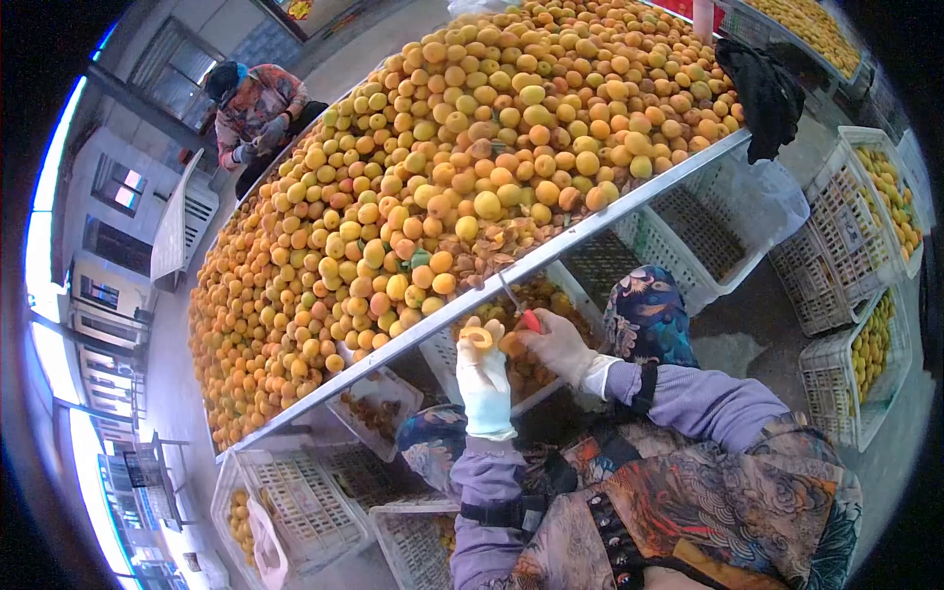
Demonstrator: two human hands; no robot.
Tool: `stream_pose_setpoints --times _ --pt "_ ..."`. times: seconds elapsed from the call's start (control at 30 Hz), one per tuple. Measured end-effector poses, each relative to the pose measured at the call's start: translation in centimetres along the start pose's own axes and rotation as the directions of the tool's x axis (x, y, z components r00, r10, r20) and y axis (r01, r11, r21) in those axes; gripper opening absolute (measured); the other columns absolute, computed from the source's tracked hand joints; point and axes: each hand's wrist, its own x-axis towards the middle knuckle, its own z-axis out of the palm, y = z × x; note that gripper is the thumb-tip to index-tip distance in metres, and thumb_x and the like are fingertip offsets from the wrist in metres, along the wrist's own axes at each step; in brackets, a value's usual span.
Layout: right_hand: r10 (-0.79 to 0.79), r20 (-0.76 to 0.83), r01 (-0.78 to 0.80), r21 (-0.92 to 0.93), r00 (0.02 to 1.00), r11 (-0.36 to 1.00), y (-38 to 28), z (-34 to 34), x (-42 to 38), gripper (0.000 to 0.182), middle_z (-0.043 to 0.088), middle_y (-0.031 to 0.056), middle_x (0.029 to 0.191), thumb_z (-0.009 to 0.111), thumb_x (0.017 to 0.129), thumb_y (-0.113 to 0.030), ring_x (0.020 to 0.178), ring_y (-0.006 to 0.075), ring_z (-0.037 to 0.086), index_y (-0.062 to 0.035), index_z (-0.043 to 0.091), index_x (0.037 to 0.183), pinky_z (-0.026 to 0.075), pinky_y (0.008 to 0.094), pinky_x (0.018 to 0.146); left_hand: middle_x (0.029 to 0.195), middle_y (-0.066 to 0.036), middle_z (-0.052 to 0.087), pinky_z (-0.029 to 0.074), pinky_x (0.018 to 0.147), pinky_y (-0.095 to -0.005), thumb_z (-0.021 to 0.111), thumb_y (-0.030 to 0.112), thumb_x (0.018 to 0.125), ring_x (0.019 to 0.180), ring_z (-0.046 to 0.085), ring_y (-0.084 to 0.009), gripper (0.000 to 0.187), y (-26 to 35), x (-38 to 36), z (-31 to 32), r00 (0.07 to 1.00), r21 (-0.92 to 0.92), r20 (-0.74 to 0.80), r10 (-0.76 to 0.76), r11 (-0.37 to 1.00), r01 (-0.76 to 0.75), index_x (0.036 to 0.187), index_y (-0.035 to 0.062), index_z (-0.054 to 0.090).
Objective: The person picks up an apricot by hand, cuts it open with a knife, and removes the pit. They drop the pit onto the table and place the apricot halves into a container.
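Observation:
Just in front of the metal table edge, my left hand (482, 371), in a white glove, holds a cut orange fruit (478, 338) that shows a ring of flesh. My right hand (559, 346), also gloved, is closed round the red handle (532, 321) of a thin metal tool (508, 292), whose shaft points up toward the table edge. Right beside the left fingers is another piece of orange fruit, partly hidden between the hands. Below them, a crate of cut fruit (536, 372) stands under the edge.
The large sloping table (590, 233) bears a heap of apricot-like fruit (393, 187). A black cloth (762, 93) hangs at its right corner. White crates (826, 231) stand at right, more (300, 497) at lower left. Another person (258, 113) sits beyond the table.

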Motion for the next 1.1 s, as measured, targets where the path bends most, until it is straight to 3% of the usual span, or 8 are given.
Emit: stream_pose_setpoints --times 0.27,0.43,0.47,0.57,0.67,0.87,0.97,1.1 --pt "0.05 0.022 -0.054 0.542 0.998 0.839 -9.1 -2.2 -0.5 0.006 0.047 0.0007 0.055 0.055 0.084 -0.011 0.04 0.0088 0.043 -0.0057 0.055 0.085 0.032 0.0214 0.033 0.1 -0.009 0.059 0.045 0.087 -0.0412 0.046 0.047 0.09 0.095 0.056 -0.0268 0.05 0.4 0.3 0.7 0.98 -0.283 0.135 -0.148 0.942 0.182 0.117 0.0048 0.049" --pt "-0.238 0.066 0.12 0.717 0.969 0.687 -12.1 -2.7 -1.4 0.019 0.044 0.0002 0.052 0.051 0.088 -0.023 0.037 0.0082 0.039 -0.0054 0.054 0.081 0.03 0.0211 0.033 0.096 -0.009 0.055 0.047 0.082 -0.0358 0.048 0.041 0.092 0.086 0.055 -0.0214 0.042 2.0 -2.5 5.0 0.955 -0.251 0.176 -0.238 0.927 0.278 0.109 0.0029 0.05" --pt "-0.331 0.037 0.21 0.706 0.943 0.676 -12.4 -2.7 -1.5 0.021 0.044 0.0003 0.05 0.051 0.089 -0.025 0.034 0.008 0.037 -0.0051 0.055 0.081 0.028 0.0204 0.032 0.099 -0.01 0.054 0.048 0.08 -0.032 0.055 0.026 0.091 0.089 0.055 -0.0195 0.033 0.5 -2.9 4.2 0.99 0.463 0.126 0.07 0.878 -0.121 0.112 0.0027 0.047" --pt "-0.29 0.037 0.179 0.708 0.956 0.683 -13.3 -2.9 -2.7 0.026 0.043 -0.0003 0.049 0.049 0.09 -0.029 0.034 0.0068 0.035 -0.0059 0.054 0.078 0.027 0.0199 0.033 0.102 -0.01 0.055 0.048 0.08 -0.0306 0.062 0.008 0.084 0.091 0.056 -0.0193 0.044 0.1 -4.0 4.7 0.967 0.649 0.215 0.137 0.72 -0.246 0.122 0.0019 0.039" --pt "-0.304 0.064 0.19 0.656 0.95 0.73 -13.1 -3.3 -2.9 0.032 0.037 -0.0008 0.051 0.046 0.092 -0.034 0.038 0.0075 0.033 -0.0059 0.049 0.077 0.027 0.0212 0.035 0.104 -0.012 0.055 0.049 0.081 -0.0329 0.065 0.002 0.079 0.091 0.057 -0.0204 0.061 0.7 -4.9 6.1 1.0 0.46 0.005 -0.026 0.888 0.021 0.13 0.0024 0.031" --pt "-0.24 0.009 0.167 0.69 0.971 0.704 -12.5 -3.3 -2.7 0.029 0.04 0.0001 0.052 0.053 0.089 -0.029 0.039 0.0073 0.035 -0.0047 0.05 0.075 0.026 0.0207 0.036 0.104 -0.007 0.056 0.047 0.075 -0.0321 0.052 0.037 0.09 0.087 0.056 -0.0209 0.045 -0.1 -4.2 6.2 0.933 -0.217 0.116 -0.341 0.908 0.359 0.122 0.006 0.043" --pt "-0.211 -0.027 0.174 0.673 0.977 0.719 -12.2 -3.1 -3.0 0.023 0.052 -0.0004 0.064 0.06 0.087 -0.026 0.046 0.006 0.045 -0.0046 0.056 0.079 0.034 0.0189 0.04 0.1 -0.004 0.056 0.045 0.071 -0.0289 0.039 0.054 0.091 0.084 0.054 -0.0156 0.05 -0.2 -4.3 8.2 0.961 0.163 -0.092 -0.261 0.948 0.273 0.109 0.0091 0.051" --pt "-0.287 -0.091 0.277 0.639 0.954 0.718 -10.2 -2.6 -1.6 0.019 0.052 -0.0002 0.065 0.057 0.089 -0.024 0.048 0.0071 0.046 -0.0053 0.057 0.083 0.033 0.0197 0.04 0.09 -0.002 0.055 0.043 0.063 -0.0273 0.04 0.051 0.092 0.074 0.051 -0.0124 0.044 -1.2 -3.9 8.7 0.967 0.143 -0.18 -0.178 0.968 0.204 0.1 0.0096 0.052"
